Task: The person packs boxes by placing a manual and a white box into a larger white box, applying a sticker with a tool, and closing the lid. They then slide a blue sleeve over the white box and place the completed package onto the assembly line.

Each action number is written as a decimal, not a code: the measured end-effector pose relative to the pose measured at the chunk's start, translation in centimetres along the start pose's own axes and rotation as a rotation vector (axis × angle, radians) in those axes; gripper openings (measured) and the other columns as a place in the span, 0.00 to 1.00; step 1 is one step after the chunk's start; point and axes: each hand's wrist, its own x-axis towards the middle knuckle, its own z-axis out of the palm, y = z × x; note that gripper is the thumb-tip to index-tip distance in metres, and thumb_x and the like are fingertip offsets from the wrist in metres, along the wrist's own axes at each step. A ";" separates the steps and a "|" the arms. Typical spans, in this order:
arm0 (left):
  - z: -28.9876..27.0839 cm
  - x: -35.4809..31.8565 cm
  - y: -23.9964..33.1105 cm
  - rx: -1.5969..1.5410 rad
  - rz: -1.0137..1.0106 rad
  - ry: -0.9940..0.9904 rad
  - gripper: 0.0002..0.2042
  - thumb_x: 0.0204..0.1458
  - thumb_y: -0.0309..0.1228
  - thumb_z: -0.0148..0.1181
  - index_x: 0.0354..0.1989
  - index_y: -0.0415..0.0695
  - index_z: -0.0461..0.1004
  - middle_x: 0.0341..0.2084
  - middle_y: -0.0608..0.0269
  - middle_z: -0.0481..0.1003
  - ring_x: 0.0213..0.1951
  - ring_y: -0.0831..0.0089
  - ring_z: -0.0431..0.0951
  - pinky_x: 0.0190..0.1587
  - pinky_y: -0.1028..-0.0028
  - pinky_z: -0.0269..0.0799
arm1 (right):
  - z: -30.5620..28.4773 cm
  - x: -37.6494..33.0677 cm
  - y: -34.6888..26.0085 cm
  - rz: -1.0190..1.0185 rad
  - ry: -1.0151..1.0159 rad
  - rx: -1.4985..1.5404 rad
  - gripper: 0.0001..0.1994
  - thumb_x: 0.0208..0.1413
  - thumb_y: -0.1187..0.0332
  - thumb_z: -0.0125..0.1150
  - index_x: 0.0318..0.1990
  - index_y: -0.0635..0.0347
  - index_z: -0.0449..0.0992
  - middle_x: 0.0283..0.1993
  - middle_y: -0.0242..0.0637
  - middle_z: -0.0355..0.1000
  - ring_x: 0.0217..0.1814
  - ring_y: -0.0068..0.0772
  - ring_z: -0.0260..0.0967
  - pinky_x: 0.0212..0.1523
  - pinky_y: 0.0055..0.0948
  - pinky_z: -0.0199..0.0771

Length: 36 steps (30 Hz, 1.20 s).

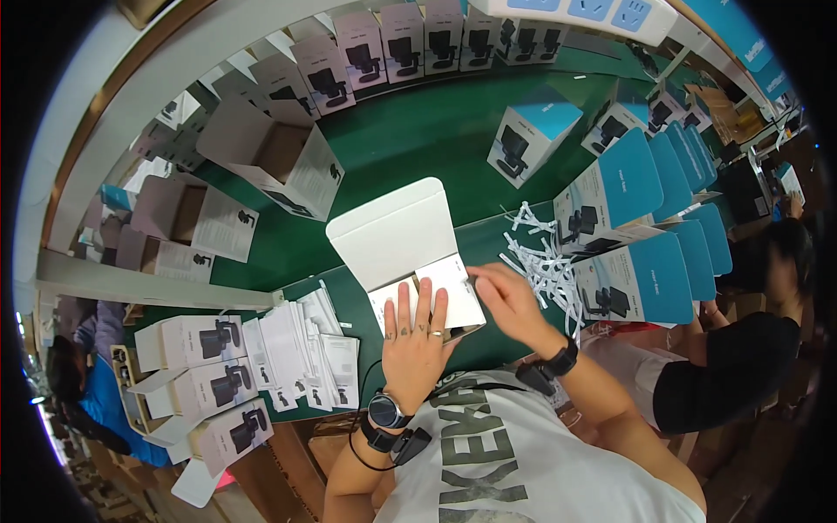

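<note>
A white carton lies in front of me with its long lid flap raised away from me. White packed pieces fill its opening. My left hand rests flat across the near left part of the contents, fingers spread and holding nothing. At the carton's right edge, my right hand has thumb and forefinger brought together on the side; its other fingers are partly hidden. A pile of white paper strips lies to the right of this hand. Folded white leaflets are stacked to the left.
Printed boxes line the far edge of the green table. Two open boxes stand at left, several blue-flapped boxes at right, more boxes near left. A power strip hangs above. A person sits at right.
</note>
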 end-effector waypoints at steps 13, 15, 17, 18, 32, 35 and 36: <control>-0.1 0.2 0.6 -0.004 -0.019 -0.026 0.46 0.47 0.43 0.75 0.75 0.44 0.61 0.76 0.50 0.57 0.75 0.40 0.54 0.74 0.42 0.49 | -2.0 4.4 -0.7 -0.237 0.017 -0.503 0.06 0.54 0.68 0.72 0.36 0.57 0.82 0.34 0.35 0.81 0.35 0.42 0.79 0.34 0.34 0.78; -0.1 0.2 0.5 -0.005 -0.024 -0.028 0.46 0.47 0.43 0.75 0.75 0.44 0.61 0.76 0.51 0.57 0.75 0.40 0.54 0.74 0.42 0.49 | -2.0 3.9 -1.0 -0.178 -0.051 -0.439 0.06 0.54 0.69 0.72 0.37 0.57 0.82 0.34 0.36 0.80 0.35 0.42 0.79 0.34 0.34 0.77; -0.2 0.3 0.5 -0.004 -0.029 -0.028 0.46 0.47 0.43 0.75 0.75 0.44 0.61 0.76 0.51 0.57 0.75 0.40 0.54 0.74 0.42 0.49 | -1.6 3.2 -2.5 -0.193 -0.066 -0.383 0.07 0.53 0.68 0.73 0.38 0.58 0.82 0.35 0.37 0.80 0.36 0.42 0.79 0.35 0.34 0.77; -0.2 0.4 0.5 -0.012 -0.028 -0.025 0.45 0.47 0.43 0.75 0.75 0.44 0.62 0.76 0.51 0.57 0.75 0.40 0.54 0.74 0.42 0.49 | -1.4 2.9 -3.5 -0.207 -0.079 -0.329 0.09 0.53 0.68 0.73 0.39 0.58 0.81 0.35 0.38 0.80 0.36 0.42 0.79 0.35 0.35 0.77; 0.2 -1.4 0.3 0.063 0.033 0.013 0.36 0.48 0.36 0.73 0.65 0.36 0.67 0.68 0.39 0.63 0.70 0.35 0.61 0.71 0.48 0.61 | -6.4 3.8 -0.6 -0.130 -0.092 -0.750 0.13 0.55 0.66 0.70 0.46 0.60 0.82 0.38 0.43 0.78 0.37 0.47 0.78 0.38 0.40 0.77; 0.3 -1.5 0.4 0.081 0.037 0.036 0.31 0.50 0.35 0.71 0.62 0.35 0.69 0.65 0.39 0.66 0.68 0.36 0.64 0.71 0.49 0.61 | -1.8 3.4 -4.1 -0.285 -0.157 -0.661 0.12 0.56 0.66 0.69 0.46 0.56 0.82 0.38 0.39 0.78 0.39 0.45 0.78 0.39 0.41 0.77; 0.4 -1.5 0.3 0.087 0.047 0.050 0.29 0.51 0.35 0.70 0.61 0.34 0.71 0.63 0.39 0.67 0.66 0.37 0.66 0.71 0.49 0.61 | 0.5 3.6 -5.3 -0.311 -0.175 -0.600 0.11 0.55 0.65 0.69 0.45 0.54 0.82 0.38 0.36 0.78 0.41 0.43 0.78 0.40 0.41 0.77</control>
